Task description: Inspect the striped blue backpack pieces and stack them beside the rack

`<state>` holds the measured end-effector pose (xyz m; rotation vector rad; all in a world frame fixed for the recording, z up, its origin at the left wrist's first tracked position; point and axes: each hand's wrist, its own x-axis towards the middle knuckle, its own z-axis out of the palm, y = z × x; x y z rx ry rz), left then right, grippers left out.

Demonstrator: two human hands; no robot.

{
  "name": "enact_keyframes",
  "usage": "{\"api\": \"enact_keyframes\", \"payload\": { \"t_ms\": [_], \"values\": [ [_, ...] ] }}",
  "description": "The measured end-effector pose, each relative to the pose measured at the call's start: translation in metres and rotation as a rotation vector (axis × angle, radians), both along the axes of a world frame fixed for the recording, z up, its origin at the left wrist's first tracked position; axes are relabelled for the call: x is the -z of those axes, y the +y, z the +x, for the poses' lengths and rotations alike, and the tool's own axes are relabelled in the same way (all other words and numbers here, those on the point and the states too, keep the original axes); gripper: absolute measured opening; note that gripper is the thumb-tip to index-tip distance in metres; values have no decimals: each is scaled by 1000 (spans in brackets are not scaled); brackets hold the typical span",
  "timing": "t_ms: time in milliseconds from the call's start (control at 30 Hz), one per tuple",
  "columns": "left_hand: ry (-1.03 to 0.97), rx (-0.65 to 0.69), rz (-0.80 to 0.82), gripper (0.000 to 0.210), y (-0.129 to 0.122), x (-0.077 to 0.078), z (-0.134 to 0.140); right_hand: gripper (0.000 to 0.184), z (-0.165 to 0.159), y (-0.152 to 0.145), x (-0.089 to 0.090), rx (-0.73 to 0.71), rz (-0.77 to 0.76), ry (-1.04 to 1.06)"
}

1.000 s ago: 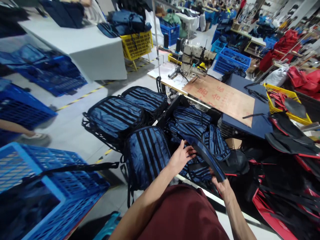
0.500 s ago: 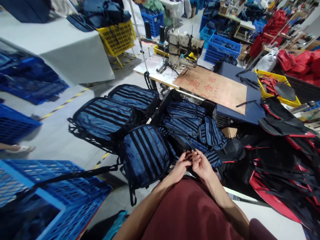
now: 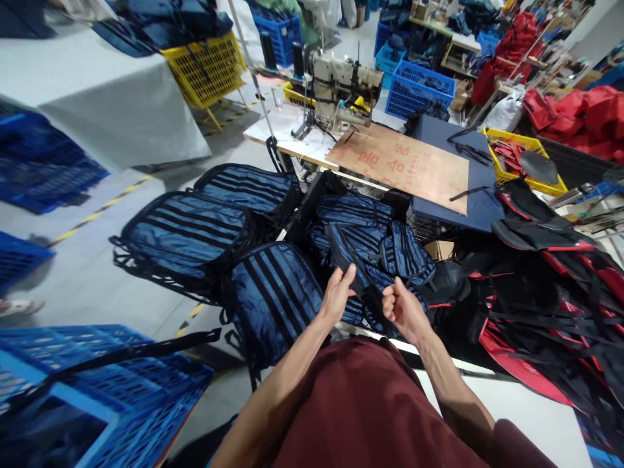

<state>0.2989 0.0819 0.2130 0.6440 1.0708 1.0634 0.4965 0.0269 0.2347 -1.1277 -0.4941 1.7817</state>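
Note:
My left hand (image 3: 337, 294) grips the near end of a long dark padded strap (image 3: 345, 250), its thumb lying on top. The strap slants away over a pile of blue-and-black striped bag pieces (image 3: 363, 211). To the right, my right hand (image 3: 403, 311) is closed, its curled fingers at a flat black strip (image 3: 375, 298) that runs between the two hands. What is inside the right fingers is partly hidden. A small striped pouch-like piece (image 3: 408, 253) lies just beyond that hand. Left of my hands rests a striped blue backpack (image 3: 275, 296).
More striped backpacks (image 3: 188, 227) lie at the left. Black-and-red bag pieces (image 3: 526, 305) are heaped at the right. A sewing machine (image 3: 341, 81) and a brown board (image 3: 402, 166) stand ahead. A blue crate (image 3: 146, 383) is at the lower left.
My hands have moved apart; before, they were together at the dark strap. The left now holds the strap further left, with its padded length raised into view. The camera view has shifted slightly right.

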Motion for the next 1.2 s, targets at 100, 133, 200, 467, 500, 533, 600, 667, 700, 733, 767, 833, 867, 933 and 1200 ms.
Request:
{"api": "enact_keyframes", "payload": {
  "t_ms": [100, 133, 200, 467, 500, 533, 600, 667, 700, 733, 767, 833, 867, 933, 1200],
  "values": [
    [-100, -104, 18, 61, 24, -15, -9, 51, 26, -6, -8, -44, 369, -562],
    [-139, -125, 27, 60, 32, -21, -12, 51, 31, -9, -9, -144, 421, -667],
    [-183, -155, 37, 56, 45, -29, -16, 50, 33, -15, -7, -348, 435, -766],
    [-16, -62, 41, 57, 41, -22, -4, 60, 0, -1, 17, -354, 386, -801],
    [38, 23, 23, 57, 29, -17, 0, 60, -1, 5, 21, -349, 381, -794],
    [90, 130, 7, 57, 16, -12, 4, 60, -1, 10, 24, -342, 379, -791],
    [166, 362, -20, 57, -12, -3, 11, 61, 0, 19, 29, -318, 367, -799],
    [186, 538, -29, 55, -34, 6, 15, 63, 2, 24, 33, -289, 337, -814],
    [175, 584, -25, 54, -41, 9, 17, 64, 3, 25, 34, -275, 319, -818],
    [157, 603, -20, 52, -46, 12, 18, 64, 3, 26, 35, -264, 303, -819],
    [138, 605, -16, 49, -48, 14, 19, 65, 3, 26, 36, -253, 293, -821],
    [112, 593, -23, 47, -51, 18, 20, 65, 2, 27, 36, -245, 289, -818],
    [106, 587, -34, 46, -52, 19, 21, 65, 1, 27, 36, -246, 286, -813],
    [104, 549, -60, 47, -53, 19, 24, 65, -1, 27, 36, -255, 281, -805],
    [156, -33, 34, 53, 26, 6, 7, 57, -15, 0, 23, -311, 444, -892]
  ]
}}
